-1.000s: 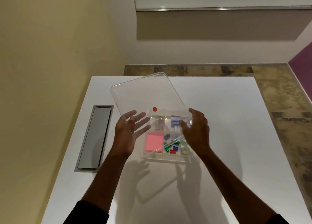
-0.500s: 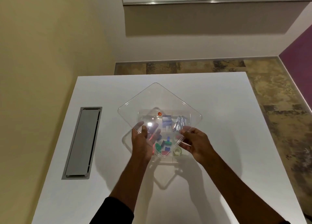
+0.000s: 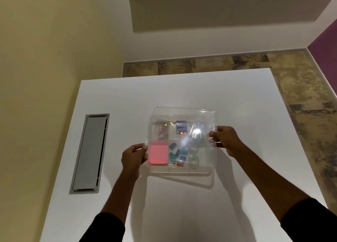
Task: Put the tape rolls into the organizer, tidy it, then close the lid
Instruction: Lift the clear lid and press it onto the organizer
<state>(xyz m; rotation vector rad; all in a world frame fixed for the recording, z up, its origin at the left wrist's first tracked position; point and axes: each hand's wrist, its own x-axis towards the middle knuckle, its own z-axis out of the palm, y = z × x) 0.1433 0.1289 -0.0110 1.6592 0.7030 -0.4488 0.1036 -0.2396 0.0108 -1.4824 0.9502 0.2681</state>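
Hovering over the organizer (image 3: 182, 168), the clear lid (image 3: 184, 114) is nearly squared to it but not seated; closing remains. Tape rolls (image 3: 193, 156) appear already in the near right compartment, blurred through plastic. Left hand (image 3: 132, 157) pinches the lid's near left corner; right hand (image 3: 225, 139) pinches its right edge. Lid: thin, glossy, rounded corners, strong glare. Organizer: transparent, rigid, divided, holding a pink notepad (image 3: 158, 154). It sits mid-table (image 3: 113, 95), which is matte white.

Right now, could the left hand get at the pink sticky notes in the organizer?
Probably not: the clear lid, held by the left hand and right hand, lies over the pink sticky notes.
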